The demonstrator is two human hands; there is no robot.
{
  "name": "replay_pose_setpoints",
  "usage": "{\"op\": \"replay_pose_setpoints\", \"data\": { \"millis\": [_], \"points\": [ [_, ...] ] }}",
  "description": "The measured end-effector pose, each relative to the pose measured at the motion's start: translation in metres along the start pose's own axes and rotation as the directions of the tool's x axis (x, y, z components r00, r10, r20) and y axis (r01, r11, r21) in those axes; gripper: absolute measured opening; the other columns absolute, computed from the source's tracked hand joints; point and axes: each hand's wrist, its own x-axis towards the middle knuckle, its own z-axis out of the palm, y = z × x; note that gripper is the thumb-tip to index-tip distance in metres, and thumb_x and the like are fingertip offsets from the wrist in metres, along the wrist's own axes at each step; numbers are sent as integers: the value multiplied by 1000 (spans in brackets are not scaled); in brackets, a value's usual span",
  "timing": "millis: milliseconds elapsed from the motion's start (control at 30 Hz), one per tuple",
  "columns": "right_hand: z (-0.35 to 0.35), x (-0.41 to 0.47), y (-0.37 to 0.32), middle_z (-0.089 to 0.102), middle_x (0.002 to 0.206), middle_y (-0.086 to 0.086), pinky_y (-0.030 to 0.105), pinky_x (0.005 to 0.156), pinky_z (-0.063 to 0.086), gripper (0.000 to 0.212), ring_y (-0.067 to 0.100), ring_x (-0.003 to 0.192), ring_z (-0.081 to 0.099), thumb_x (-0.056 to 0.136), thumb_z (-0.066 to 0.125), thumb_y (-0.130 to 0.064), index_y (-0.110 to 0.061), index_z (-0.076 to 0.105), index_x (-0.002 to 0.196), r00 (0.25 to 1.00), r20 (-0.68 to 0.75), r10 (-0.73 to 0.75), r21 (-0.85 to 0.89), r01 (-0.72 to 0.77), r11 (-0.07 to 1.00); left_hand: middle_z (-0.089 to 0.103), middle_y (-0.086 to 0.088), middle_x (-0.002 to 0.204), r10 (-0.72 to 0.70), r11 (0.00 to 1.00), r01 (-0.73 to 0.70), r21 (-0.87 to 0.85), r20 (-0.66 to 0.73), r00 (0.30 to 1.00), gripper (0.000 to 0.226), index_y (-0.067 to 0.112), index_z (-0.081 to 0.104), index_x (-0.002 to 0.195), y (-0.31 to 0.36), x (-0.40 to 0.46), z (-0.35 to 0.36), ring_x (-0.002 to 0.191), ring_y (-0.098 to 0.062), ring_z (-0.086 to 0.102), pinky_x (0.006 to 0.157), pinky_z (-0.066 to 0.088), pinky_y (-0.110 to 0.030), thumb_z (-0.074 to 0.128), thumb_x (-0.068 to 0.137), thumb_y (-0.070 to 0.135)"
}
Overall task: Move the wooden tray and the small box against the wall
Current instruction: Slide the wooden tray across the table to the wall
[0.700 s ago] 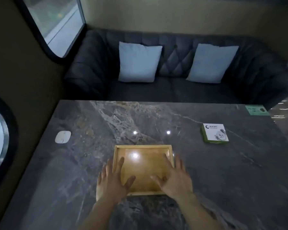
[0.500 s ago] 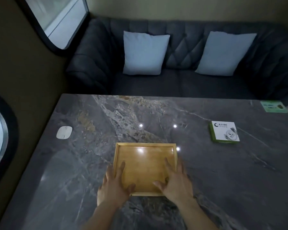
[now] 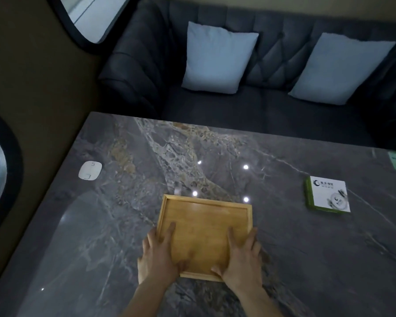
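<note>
- The scene is dim, with a cool, murky cast.
- Pale light shows in the windows (image 3: 87,17) at left.
- Small white glints dot the glossy tabletop (image 3: 284,248).
- Wide-angle distortion bends the edges.
- The box (image 3: 327,197) print is soft and unreadable.

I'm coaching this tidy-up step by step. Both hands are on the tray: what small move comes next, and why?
Probably slide the wooden tray left toward the wall. The left hand and right hand grip its near corners, and bare marble table lies between tray and wall.
</note>
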Motion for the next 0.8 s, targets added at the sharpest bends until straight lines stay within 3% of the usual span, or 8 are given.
{"op": "replay_pose_setpoints", "data": {
  "millis": [200,333,467,633,800],
  "points": [
    [-4,5,-35,-24,161,33,50,119,34,122,44,145,17,73,77,-72,-40,-2,161,999,11,-43,-52,43,998,23,-2,136,-42,999,40,-29,-61,997,109,52,7,149,-25,3,-15,128,-24,33,88,54,-43,72,63,73],
    [-14,10,-85,-19,162,29,50,118,35,121,42,143,19,71,78,-72,-40,2,161,987,-11,-158,-93,156,983,23,0,133,-145,985,133,-107,-113,983,108,53,10,147,-61,4,-37,126,-22,34,86,55,-41,72,61,74],
    [-23,19,-153,-17,165,26,54,122,28,118,45,149,8,74,80,-65,-37,6,161,951,-11,-309,-126,305,944,21,1,135,-292,948,260,-183,-177,940,110,51,9,148,-103,5,-64,127,-21,32,82,54,-39,73,62,73],
    [-25,32,-236,-22,166,18,58,121,26,114,47,151,5,77,83,-55,-31,9,161,852,-5,-524,-222,510,831,26,-1,128,-473,871,404,-280,-248,846,105,47,15,148,-152,0,-86,120,-21,34,63,45,-33,71,64,74],
    [-26,51,-310,-24,167,15,60,122,28,108,44,151,7,80,85,-34,-31,13,160,725,53,-687,-337,660,671,31,-3,113,-640,748,530,-400,-226,734,91,44,24,137,-183,1,-97,107,-28,49,59,41,-37,73,65,71]
  ]
}}
